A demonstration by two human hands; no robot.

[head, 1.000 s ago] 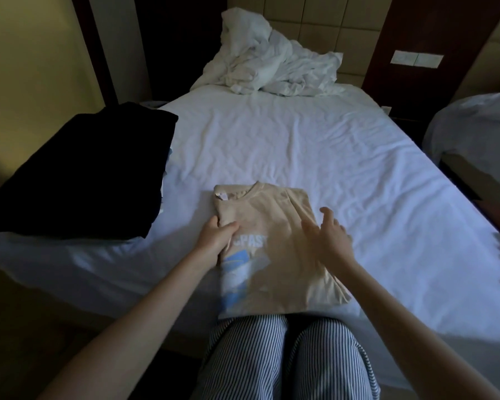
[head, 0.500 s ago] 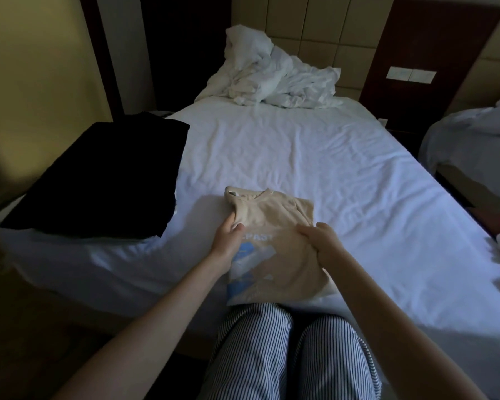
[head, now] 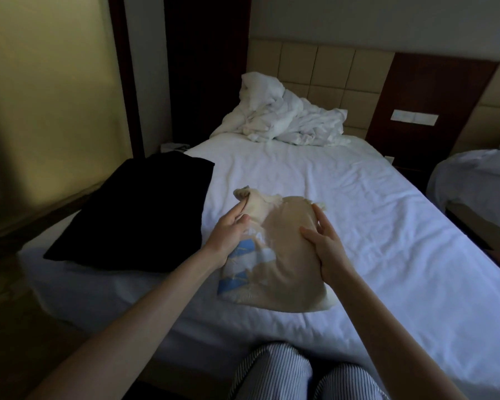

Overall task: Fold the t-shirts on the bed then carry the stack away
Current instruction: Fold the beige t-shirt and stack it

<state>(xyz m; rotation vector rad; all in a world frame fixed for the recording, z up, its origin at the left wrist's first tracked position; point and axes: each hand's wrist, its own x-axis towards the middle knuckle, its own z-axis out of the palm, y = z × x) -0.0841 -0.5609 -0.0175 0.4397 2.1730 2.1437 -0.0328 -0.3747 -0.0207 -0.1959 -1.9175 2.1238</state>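
— Where is the folded beige t-shirt (head: 283,255)?
— Near the foot of the bed (head: 358,212), a person's left hand (head: 228,229) gripping its left edge and the right hand (head: 326,246) gripping its right.
— What else lies on the bed?
— A black garment (head: 139,215) at its left side; rumpled white bedding (head: 283,116) at its head.

Hotel bedroom: twin beds (head: 315,180) (padded headboard (head: 321,70)).

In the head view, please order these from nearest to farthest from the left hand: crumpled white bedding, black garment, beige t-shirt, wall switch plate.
1. beige t-shirt, gripped by the left hand
2. black garment, on the left side of the bed
3. crumpled white bedding, at the headboard
4. wall switch plate, far right, beyond the bed
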